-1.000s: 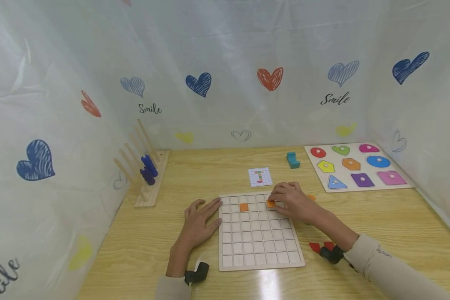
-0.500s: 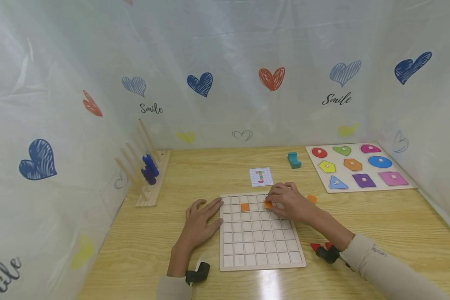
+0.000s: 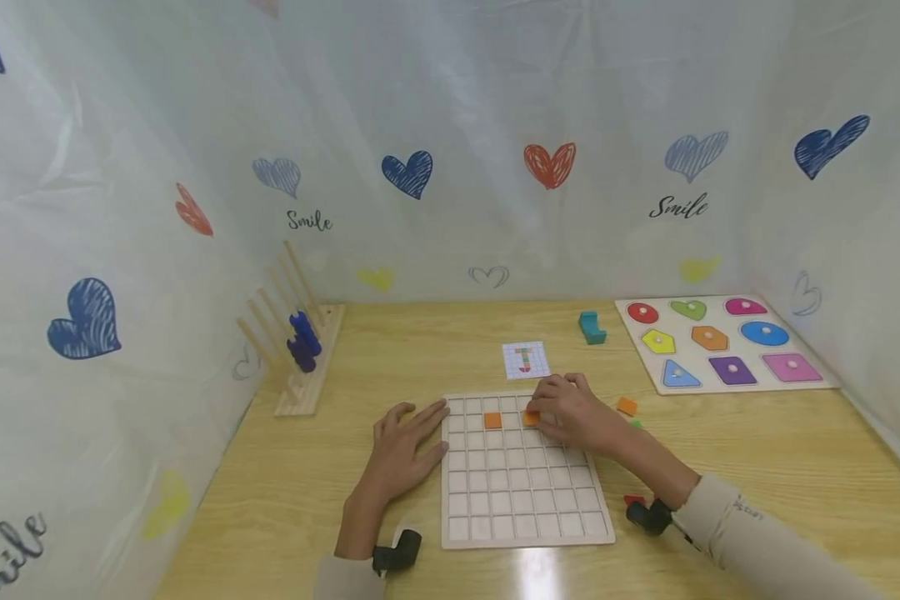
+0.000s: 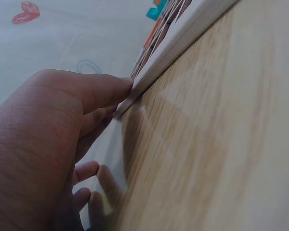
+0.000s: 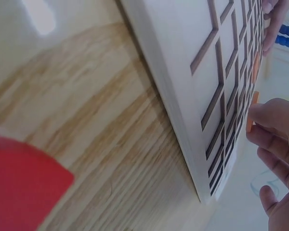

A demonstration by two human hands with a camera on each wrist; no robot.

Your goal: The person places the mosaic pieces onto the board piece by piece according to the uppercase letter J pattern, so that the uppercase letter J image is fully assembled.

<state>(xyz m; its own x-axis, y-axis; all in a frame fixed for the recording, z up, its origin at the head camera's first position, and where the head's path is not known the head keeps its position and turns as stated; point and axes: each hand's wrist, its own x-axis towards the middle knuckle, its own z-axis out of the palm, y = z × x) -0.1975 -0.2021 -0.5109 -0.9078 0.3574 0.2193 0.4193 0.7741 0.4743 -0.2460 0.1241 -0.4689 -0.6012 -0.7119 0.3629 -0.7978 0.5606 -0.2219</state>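
Observation:
A pale wooden grid board (image 3: 499, 503) lies on the table. One orange square tile (image 3: 492, 421) sits in a cell of its second row. My right hand (image 3: 579, 419) pinches another orange tile (image 3: 531, 418) between thumb and fingers, over the same row two cells to the right; the right wrist view shows this tile (image 5: 253, 111) tilted on edge at the board's surface. At the board's left edge rests my left hand (image 3: 401, 450), fingers stretched out and fingertips touching the rim, as the left wrist view also shows with the thumb side (image 4: 103, 91) nearest.
Beyond the board lies a pattern card (image 3: 526, 360) with a J shape. To the right are a loose orange tile (image 3: 627, 406), a green piece (image 3: 636, 424), a red piece (image 3: 633, 500) and a shape puzzle (image 3: 722, 344). A teal block (image 3: 592, 327) and peg rack (image 3: 311, 367) stand farther back.
My right hand has moved slightly left along the board with the orange tile, uncovering the loose orange and green pieces behind it. My left hand stays at the board's edge.

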